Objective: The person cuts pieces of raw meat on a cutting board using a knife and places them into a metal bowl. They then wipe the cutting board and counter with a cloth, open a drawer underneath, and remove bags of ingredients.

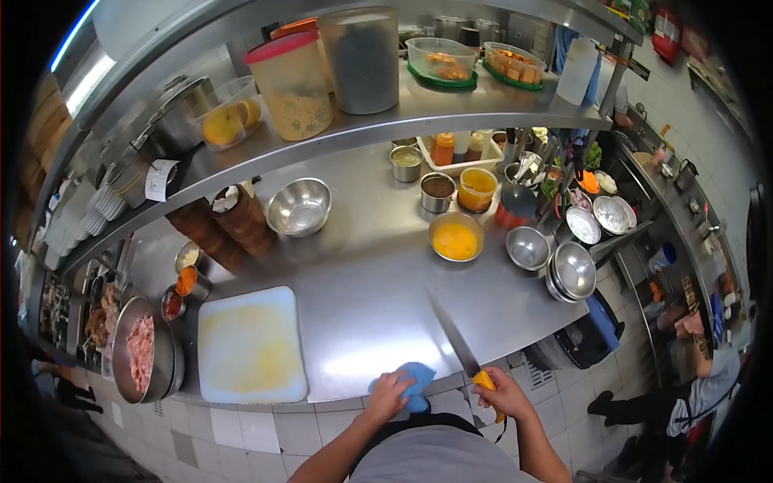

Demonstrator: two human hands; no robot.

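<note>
My right hand [501, 392] grips the yellow handle of a long kitchen knife [456, 338], its blade pointing away over the front edge of the steel counter [362, 322]. Bunched in my left hand [390, 393] is a blue cloth [416, 385], close to the counter's front edge. To the left lies a white cutting board [251, 346] with yellow stains and nothing on it. Beyond the knife stands a metal bowl of yellow-orange liquid [456, 238].
A large bowl of raw meat [142, 354] stands left of the board. Stacked metal bowls [575, 271] sit at the counter's right end. An overhead shelf [386, 129] carries tubs. A person [708, 386] is at the far right.
</note>
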